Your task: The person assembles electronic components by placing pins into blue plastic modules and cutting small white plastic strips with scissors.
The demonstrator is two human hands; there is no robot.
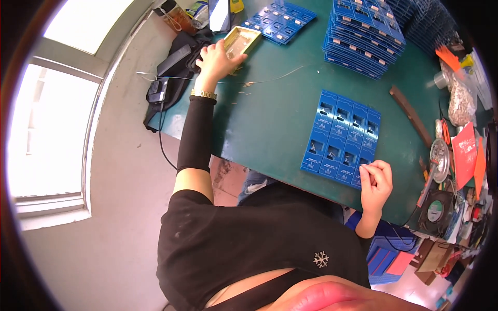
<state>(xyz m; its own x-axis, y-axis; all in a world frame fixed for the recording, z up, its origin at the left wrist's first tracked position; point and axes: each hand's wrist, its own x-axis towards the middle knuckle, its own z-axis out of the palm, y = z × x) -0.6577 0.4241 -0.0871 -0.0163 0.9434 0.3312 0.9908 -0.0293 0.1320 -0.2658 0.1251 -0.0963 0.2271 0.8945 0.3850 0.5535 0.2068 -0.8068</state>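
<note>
Plainly, the right hand (376, 182), pinched, contents unclear, overlaps the near-right corner of the blue panel (340, 137); the left hand (217, 62) spreads, holding nothing visible, at the yellow tray (250, 34).

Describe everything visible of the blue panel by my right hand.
The blue panel lies flat on the green table, slightly turned, near the edge. It looks like plastic: four columns, white print, dark openings in two rows, with metallic bits in several. Your right hand covers part of its near right corner; whether it touches is unclear.
</note>
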